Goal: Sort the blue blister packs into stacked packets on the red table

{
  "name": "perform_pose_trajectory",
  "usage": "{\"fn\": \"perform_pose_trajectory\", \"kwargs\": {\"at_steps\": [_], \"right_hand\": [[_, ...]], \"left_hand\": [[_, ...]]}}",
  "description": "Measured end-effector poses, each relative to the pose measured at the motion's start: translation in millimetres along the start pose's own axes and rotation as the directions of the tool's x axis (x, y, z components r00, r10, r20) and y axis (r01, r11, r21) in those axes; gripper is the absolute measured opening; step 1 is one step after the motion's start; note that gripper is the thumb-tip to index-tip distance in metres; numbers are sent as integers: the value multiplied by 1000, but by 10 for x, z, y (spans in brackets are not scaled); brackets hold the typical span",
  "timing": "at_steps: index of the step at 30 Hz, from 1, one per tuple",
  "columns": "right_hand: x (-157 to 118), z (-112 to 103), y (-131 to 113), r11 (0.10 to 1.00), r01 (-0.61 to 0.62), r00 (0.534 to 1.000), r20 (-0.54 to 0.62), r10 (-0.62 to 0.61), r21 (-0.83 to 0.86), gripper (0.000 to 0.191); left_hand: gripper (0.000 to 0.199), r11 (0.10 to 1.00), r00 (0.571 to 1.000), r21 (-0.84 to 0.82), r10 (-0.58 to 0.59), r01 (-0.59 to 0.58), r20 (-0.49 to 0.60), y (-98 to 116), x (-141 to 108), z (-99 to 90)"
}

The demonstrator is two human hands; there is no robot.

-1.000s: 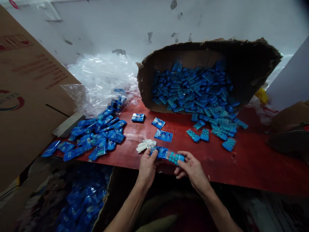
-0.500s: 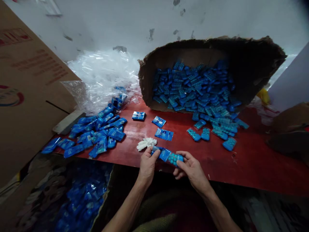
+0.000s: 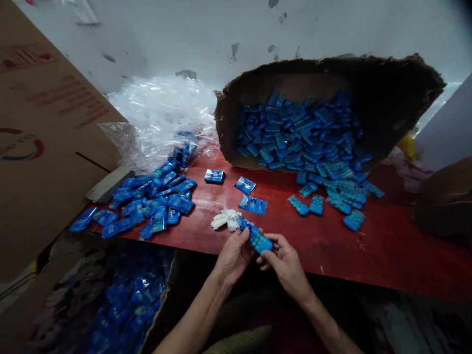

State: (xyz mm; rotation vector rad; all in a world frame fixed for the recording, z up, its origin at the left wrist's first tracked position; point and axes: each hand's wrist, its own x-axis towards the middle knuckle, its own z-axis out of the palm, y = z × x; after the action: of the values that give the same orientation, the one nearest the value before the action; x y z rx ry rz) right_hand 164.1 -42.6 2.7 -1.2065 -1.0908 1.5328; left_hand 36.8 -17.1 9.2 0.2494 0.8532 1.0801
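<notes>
A small blue pack (image 3: pixel 261 242) with rows of round turquoise bumps is between my hands, tilted down to the right. My left hand (image 3: pixel 235 253) pinches its upper end, where a blue printed card (image 3: pixel 245 224) shows; whether the card is inside the wrapper I cannot tell. My right hand (image 3: pixel 283 261) grips the lower end between thumb and fingers. Just beyond my left hand is a crumpled white cloth or glove (image 3: pixel 224 219). Past it on the red table (image 3: pixel 324 250) are a flat printed card (image 3: pixel 252 204), another card (image 3: pixel 245 185) and a small card stack (image 3: pixel 214 176).
A torn-edged cardboard box (image 3: pixel 401 113) lies on its side, spilling similar blue packs (image 3: pixel 295 132). Wrapped blue packs (image 3: pixel 147 204) are piled left, before clear plastic bags (image 3: pixel 162 113). A large carton (image 3: pixel 47 128) stands far left. Below the table edge are more blue packs (image 3: pixel 129 300).
My hands have come closer together. The pack and printed card, stretched out between them before, now sit more compactly and tilt more steeply. The view has shifted slightly.
</notes>
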Motion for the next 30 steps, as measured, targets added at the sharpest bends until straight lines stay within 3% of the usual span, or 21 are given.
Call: {"fn": "perform_pose_trajectory", "kwargs": {"at_steps": [3,7,11,14,16,20,24,27,30], "right_hand": [[73,-43,-46,972,-122,988,117,100,203,29],[136,-19,-44,979,-36,999,-5,38,199,31],[120,38,14,966,-81,996,0,84,245,29],[88,65,50,994,22,993,-114,-10,105,26],[82,66,57,994,43,990,-135,-29,98,26],[107,23,44,966,-97,995,-11,102,241,30],[126,-61,8,986,-40,996,87,26,160,33],[148,-137,-37,974,-94,955,294,31,204,40],[160,-176,-92,983,-101,935,353,39,157,57]], "left_hand": [[19,1000,998,21,-2,0,56,15,-14,-10],[20,993,996,85,75,-80,53,23,-45,49],[21,975,987,165,155,-146,-40,-13,-45,79],[24,967,980,201,177,-156,-91,-103,-45,83],[24,967,984,206,167,-151,-64,-165,-60,97],[26,981,998,185,54,-59,29,-191,-93,104],[22,988,998,143,58,-59,8,-104,-84,43],[20,997,992,75,-34,25,123,-47,-74,9],[18,998,982,41,-61,54,181,-20,-75,1]]}}
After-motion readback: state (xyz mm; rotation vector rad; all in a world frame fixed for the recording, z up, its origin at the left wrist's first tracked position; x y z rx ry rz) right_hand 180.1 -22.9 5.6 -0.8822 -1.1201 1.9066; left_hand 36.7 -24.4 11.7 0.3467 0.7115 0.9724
